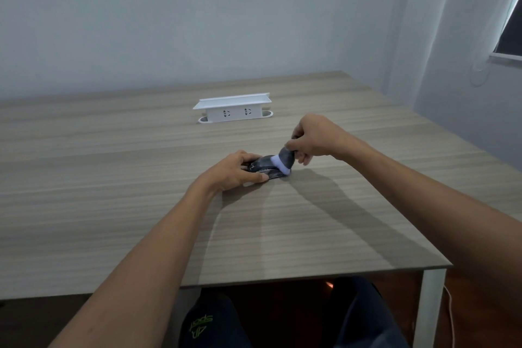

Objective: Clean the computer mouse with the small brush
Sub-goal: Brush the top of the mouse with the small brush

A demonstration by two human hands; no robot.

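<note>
A dark computer mouse [264,167] lies on the wooden table [141,178] near its middle. My left hand [236,171] grips the mouse from the left side, thumb on the near edge and fingers over the far edge. My right hand [313,137] pinches a small brush [284,162] with a dark head and pale bristles. The bristles touch the right end of the mouse. The brush's handle is hidden inside my fingers.
A white socket box [233,110] stands on the table behind the hands. The table's near edge [310,275] and a white leg [429,308] are at the lower right. A wall runs behind, and a window [511,28] sits at the far right.
</note>
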